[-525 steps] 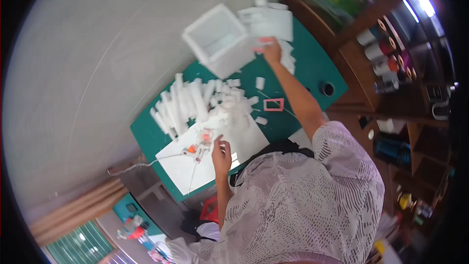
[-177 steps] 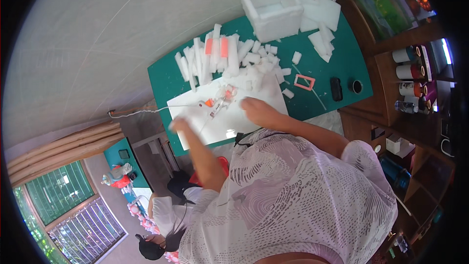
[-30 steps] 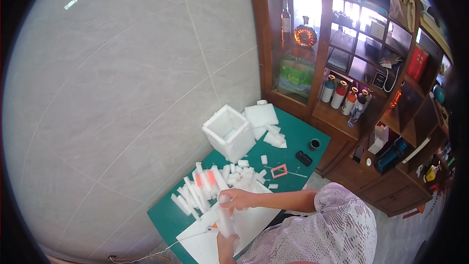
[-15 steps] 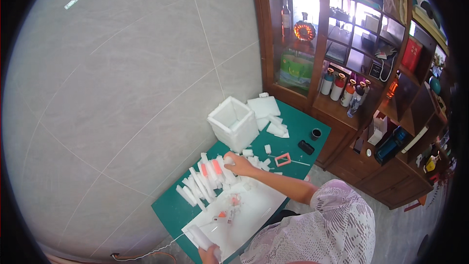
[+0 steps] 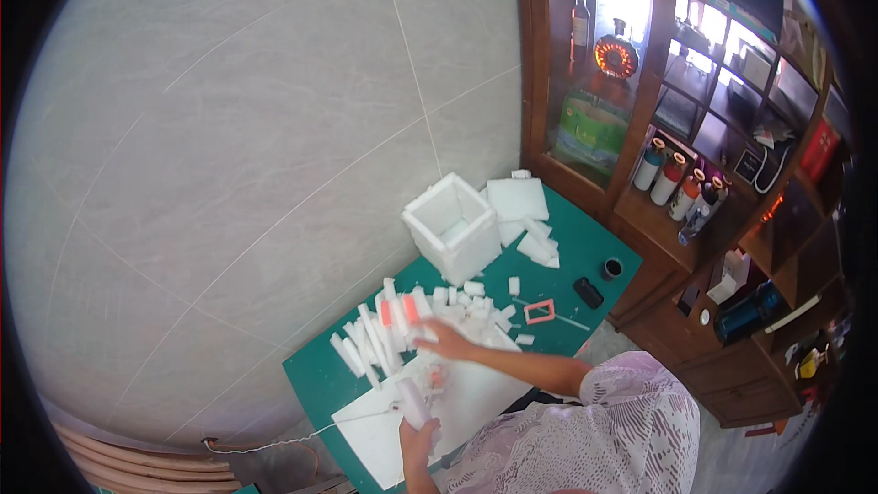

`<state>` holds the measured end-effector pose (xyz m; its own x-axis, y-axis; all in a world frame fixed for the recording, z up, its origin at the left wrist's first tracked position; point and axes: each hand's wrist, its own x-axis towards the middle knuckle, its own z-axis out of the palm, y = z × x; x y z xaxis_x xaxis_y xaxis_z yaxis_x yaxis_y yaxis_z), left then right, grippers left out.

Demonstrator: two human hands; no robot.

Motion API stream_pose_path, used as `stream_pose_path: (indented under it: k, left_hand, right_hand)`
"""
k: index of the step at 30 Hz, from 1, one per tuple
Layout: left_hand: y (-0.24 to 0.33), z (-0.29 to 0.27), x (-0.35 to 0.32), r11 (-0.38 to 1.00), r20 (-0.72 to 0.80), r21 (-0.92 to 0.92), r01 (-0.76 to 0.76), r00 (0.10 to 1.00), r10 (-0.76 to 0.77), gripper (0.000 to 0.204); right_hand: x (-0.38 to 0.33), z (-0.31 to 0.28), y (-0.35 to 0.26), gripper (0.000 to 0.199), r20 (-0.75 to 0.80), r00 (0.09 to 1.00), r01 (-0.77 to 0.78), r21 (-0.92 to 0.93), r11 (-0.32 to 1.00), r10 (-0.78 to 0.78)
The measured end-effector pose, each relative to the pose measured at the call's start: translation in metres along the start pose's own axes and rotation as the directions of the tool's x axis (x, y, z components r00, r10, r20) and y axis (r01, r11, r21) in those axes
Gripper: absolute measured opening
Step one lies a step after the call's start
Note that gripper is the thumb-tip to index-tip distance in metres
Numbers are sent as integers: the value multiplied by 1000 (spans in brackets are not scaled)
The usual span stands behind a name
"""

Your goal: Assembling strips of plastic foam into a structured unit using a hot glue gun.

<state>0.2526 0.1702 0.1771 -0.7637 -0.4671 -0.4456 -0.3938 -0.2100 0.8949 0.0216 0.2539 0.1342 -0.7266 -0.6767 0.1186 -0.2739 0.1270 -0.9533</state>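
Observation:
My left hand (image 5: 419, 439) is closed around a long white foam piece (image 5: 412, 402), holding it tilted over a white board (image 5: 370, 444) on the table. Above the board's far edge is my right hand (image 5: 445, 340), its fingers smeared by motion, so whether they hold anything is unclear. It is nearest to a row of upright white foam strips (image 5: 368, 334), two of which show salmon-pink faces (image 5: 398, 313). Between my hands, a small orange-pink item (image 5: 436, 377) lies on the board, partly hidden. A white cord (image 5: 306, 440) runs onto the board beside the held foam.
A white foam box (image 5: 453, 229) stands open at the table's (image 5: 585, 247) far side, flat foam sheets (image 5: 518, 199) beside it. Foam scraps (image 5: 480, 311), a pink rectangular frame (image 5: 540, 311), a black case (image 5: 588, 293) and a dark cup (image 5: 612, 268) lie rightward. A wooden cabinet (image 5: 535, 82) stands behind.
My left hand has brought the foam piece from the board's near corner up toward its middle. My right hand has moved off the strips, nearer to me. The whole view has shifted slightly.

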Motion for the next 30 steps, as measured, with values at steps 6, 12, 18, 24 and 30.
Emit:
stream_pose_path:
  k: [6, 12, 18, 24, 30]
  left_hand:
    - [14, 39, 31, 890, 124, 433, -139, 988, 94, 43]
    - [39, 95, 43, 879, 176, 467, -93, 984, 11, 43]
    - [43, 100, 35, 895, 74, 443, -49, 997, 18, 50]
    - [39, 59, 1, 941, -100, 340, 3, 994, 33, 27]
    - [40, -15, -31, 992, -377, 92, -82, 920, 111, 14]
  right_hand:
    - [-65, 8, -30, 48, 337, 922, -306, 332, 892, 191]
    - [-61, -56, -22, 35, 129, 958, -273, 161, 948, 254]
    - [-58, -51, -10, 33, 32, 976, -216, 216, 952, 214]
    - [-32, -66, 37, 23, -166, 897, -284, 493, 822, 409]
    - [-21, -148, 72, 22, -378, 823, -347, 256, 902, 424]
